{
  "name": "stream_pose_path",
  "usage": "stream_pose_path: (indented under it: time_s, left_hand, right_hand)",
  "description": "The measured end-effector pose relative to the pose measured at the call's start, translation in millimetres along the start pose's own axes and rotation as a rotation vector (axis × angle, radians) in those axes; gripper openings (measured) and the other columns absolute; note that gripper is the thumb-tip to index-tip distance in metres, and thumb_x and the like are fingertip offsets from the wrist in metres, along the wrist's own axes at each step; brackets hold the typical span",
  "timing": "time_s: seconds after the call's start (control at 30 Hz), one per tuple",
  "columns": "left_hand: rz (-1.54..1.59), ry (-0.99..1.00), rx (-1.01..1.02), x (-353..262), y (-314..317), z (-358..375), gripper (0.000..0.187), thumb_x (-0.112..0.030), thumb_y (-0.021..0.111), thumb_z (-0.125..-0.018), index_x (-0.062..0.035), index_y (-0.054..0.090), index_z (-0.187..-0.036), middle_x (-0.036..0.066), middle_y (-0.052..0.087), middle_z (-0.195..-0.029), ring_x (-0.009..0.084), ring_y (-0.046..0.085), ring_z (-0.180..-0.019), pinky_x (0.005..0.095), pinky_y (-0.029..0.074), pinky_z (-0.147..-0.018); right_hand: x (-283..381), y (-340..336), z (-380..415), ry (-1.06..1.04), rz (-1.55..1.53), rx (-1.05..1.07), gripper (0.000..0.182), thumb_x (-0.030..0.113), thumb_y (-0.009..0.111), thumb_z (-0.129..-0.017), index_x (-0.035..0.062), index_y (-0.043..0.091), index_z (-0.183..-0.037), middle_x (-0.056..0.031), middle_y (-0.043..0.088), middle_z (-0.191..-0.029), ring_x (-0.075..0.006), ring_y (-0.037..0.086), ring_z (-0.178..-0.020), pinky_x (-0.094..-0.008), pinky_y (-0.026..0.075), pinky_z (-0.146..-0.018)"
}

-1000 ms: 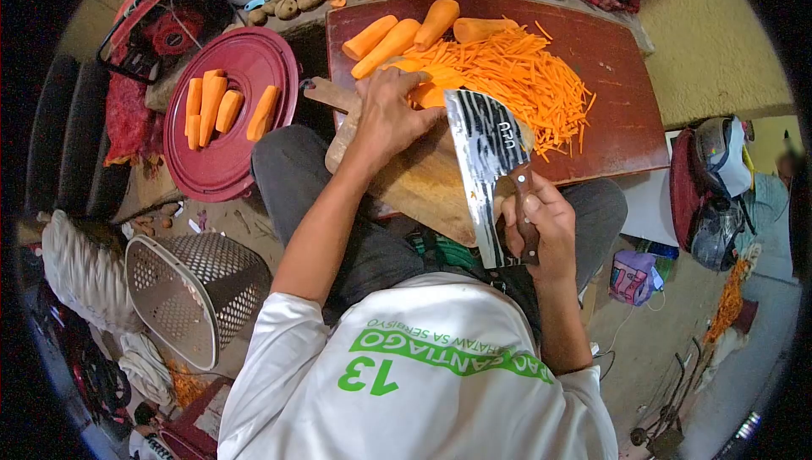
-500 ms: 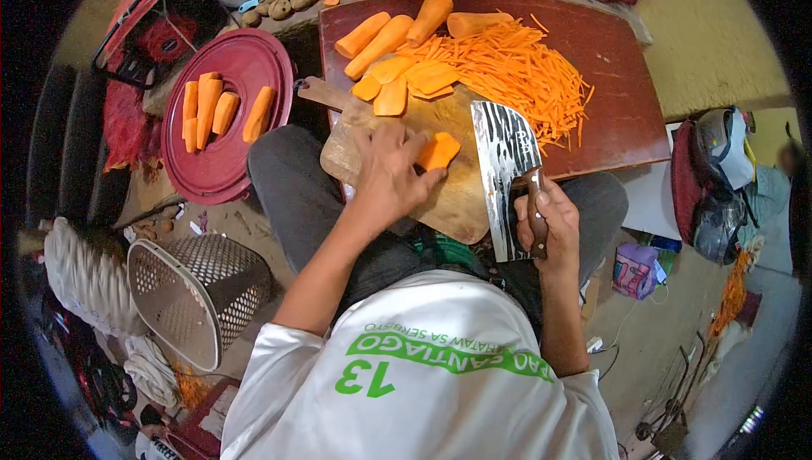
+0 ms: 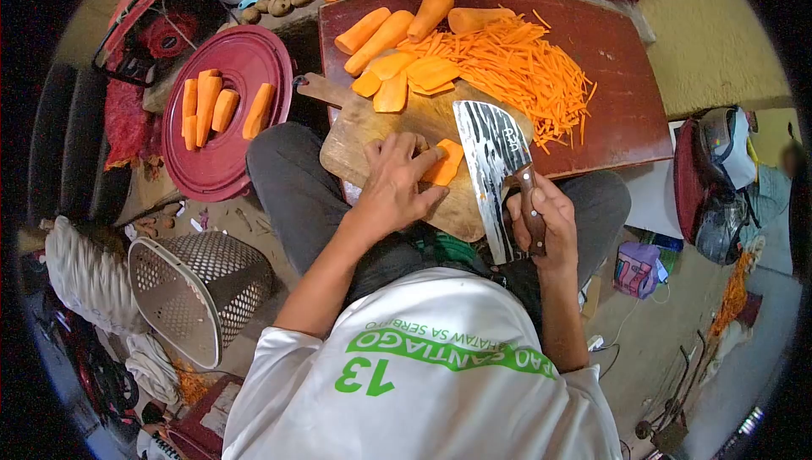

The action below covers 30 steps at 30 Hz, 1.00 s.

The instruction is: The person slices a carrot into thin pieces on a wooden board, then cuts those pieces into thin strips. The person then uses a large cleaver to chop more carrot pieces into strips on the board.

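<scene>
My right hand [image 3: 545,216] is wrapped round the brown handle of a cleaver [image 3: 492,154]. Its broad blade, dark-patterned and wet-looking, is held over the right side of the wooden cutting board [image 3: 348,140]. On the board, a flat carrot piece [image 3: 447,164] lies between the thumb and index finger of my left hand [image 3: 393,181], close to the cutting edge but apart from it. Behind them lie several carrot slices [image 3: 391,92], and a heap of carrot strips [image 3: 533,71] spreads to the right.
Whole peeled carrots [image 3: 385,41] lie along the back of the red table [image 3: 622,79]. More carrots [image 3: 207,109] rest on a round red lid [image 3: 245,164] at left. A perforated basket [image 3: 182,291] lies tipped on the floor. Potatoes [image 3: 279,5] sit at the back.
The cleaver has shifted left, nearer the carrot piece. My left hand's index finger has come onto the piece, which has turned and moved slightly right and down.
</scene>
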<state>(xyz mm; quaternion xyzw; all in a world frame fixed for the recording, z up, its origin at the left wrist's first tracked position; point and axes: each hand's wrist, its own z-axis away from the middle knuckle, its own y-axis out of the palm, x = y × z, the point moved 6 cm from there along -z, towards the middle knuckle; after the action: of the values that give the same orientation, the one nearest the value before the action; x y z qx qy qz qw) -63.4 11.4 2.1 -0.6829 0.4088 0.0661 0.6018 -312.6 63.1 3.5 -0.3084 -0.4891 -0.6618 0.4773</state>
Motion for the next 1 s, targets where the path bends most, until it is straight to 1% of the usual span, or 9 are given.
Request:
stream_pose_path:
  time_s: [0.1, 0.33, 0.43, 0.5, 0.6, 0.7, 0.8, 0.9, 1.0]
  left_hand:
    - [0.039, 0.028, -0.001, 5.5, -0.6, 0.4, 0.057, -0.028, 0.090, -0.080, -0.0100, 0.074, -0.132, 0.012, 0.058, -0.111, 0.0331, 0.054, -0.110, 0.0492, 0.036, -0.099]
    - [0.099, -0.011, -0.016, 7.6, 1.0, 1.0, 0.047, -0.027, 0.090, -0.081, -0.0093, 0.075, -0.122, 0.010, 0.058, -0.102, 0.0327, 0.057, -0.104, 0.0481, 0.037, -0.095]
    - [0.069, 0.038, -0.044, 1.8, 3.3, 1.6, 0.044, -0.029, 0.090, -0.082, -0.0086, 0.075, -0.119, 0.010, 0.059, -0.100, 0.0336, 0.058, -0.101, 0.0478, 0.038, -0.092]
    - [0.060, 0.075, -0.059, -3.5, 2.8, 1.4, 0.043, -0.030, 0.089, -0.083, -0.0077, 0.075, -0.118, 0.011, 0.060, -0.100, 0.0341, 0.058, -0.100, 0.0475, 0.040, -0.090]
    - [0.111, 0.016, -0.030, -3.3, 9.4, 3.9, 0.043, -0.032, 0.088, -0.085, -0.0064, 0.075, -0.117, 0.013, 0.062, -0.099, 0.0363, 0.059, -0.100, 0.0479, 0.042, -0.089]
    - [0.175, -0.024, -0.077, -6.0, 8.4, 1.3, 0.046, -0.028, 0.089, -0.087, -0.0047, 0.075, -0.124, 0.011, 0.066, -0.099, 0.0310, 0.063, -0.097, 0.0438, 0.048, -0.089]
    - [0.630, -0.387, -0.092, -3.3, 15.3, -1.7, 0.064, -0.019, 0.093, -0.085, -0.0017, 0.066, -0.141, 0.007, 0.070, -0.100, 0.0214, 0.065, -0.094, 0.0368, 0.053, -0.090]
    - [0.636, -0.316, -0.212, -5.7, 19.3, -4.2, 0.092, -0.019, 0.099, -0.076, 0.0094, 0.052, -0.150, 0.009, 0.070, -0.093, 0.0173, 0.063, -0.081, 0.0323, 0.056, -0.077]
    - [0.680, -0.324, -0.231, 1.3, 31.7, -2.8, 0.102, -0.018, 0.099, -0.074, 0.0116, 0.044, -0.155, 0.007, 0.069, -0.093, 0.0174, 0.061, -0.082, 0.0328, 0.055, -0.080]
  right_hand:
    - [-2.4, -3.2, -2.3, 0.002, 0.001, -0.010, 0.054, 0.036, 0.072, -0.102, -0.0023, 0.066, -0.139, -0.0041, 0.071, -0.083, -0.0068, 0.053, -0.046, -0.0222, 0.039, -0.040]
    - [1.3, -4.8, -4.4, -0.021, 0.112, -0.088, 0.050, 0.031, 0.074, -0.101, -0.0023, 0.067, -0.138, -0.0028, 0.070, -0.082, -0.0061, 0.052, -0.046, -0.0226, 0.039, -0.041]
    - [0.8, -3.9, -3.8, -0.002, 0.180, -0.094, 0.051, 0.034, 0.074, -0.102, -0.0023, 0.067, -0.137, -0.0029, 0.070, -0.081, -0.0057, 0.052, -0.047, -0.0221, 0.038, -0.041]
    - [-2.7, -4.7, -4.4, 0.011, 0.110, -0.087, 0.053, 0.035, 0.072, -0.102, -0.0024, 0.066, -0.139, -0.0032, 0.070, -0.081, -0.0059, 0.052, -0.047, -0.0220, 0.038, -0.041]
    - [-5.7, -4.9, -3.7, 0.010, 0.010, -0.044, 0.055, 0.037, 0.071, -0.103, -0.0024, 0.065, -0.141, -0.0035, 0.069, -0.080, -0.0064, 0.052, -0.047, -0.0220, 0.038, -0.041]
    - [-5.2, -3.1, -3.3, 0.009, -0.024, -0.014, 0.056, 0.038, 0.070, -0.103, -0.0025, 0.064, -0.142, -0.0039, 0.069, -0.079, -0.0070, 0.052, -0.046, -0.0222, 0.038, -0.040]
    - [-4.5, 1.6, -2.6, -0.004, -0.026, -0.005, 0.057, 0.038, 0.071, -0.103, -0.0030, 0.064, -0.141, -0.0041, 0.069, -0.078, -0.0072, 0.051, -0.046, -0.0224, 0.037, -0.040]
    - [-6.1, 8.8, -1.7, -0.003, -0.057, 0.021, 0.058, 0.040, 0.071, -0.102, -0.0042, 0.064, -0.140, -0.0042, 0.069, -0.077, -0.0072, 0.051, -0.045, -0.0226, 0.037, -0.039]
    - [-9.3, 11.9, -2.4, 0.008, -0.069, 0.035, 0.059, 0.041, 0.070, -0.103, -0.0054, 0.064, -0.139, -0.0042, 0.067, -0.076, -0.0070, 0.050, -0.045, -0.0226, 0.037, -0.039]
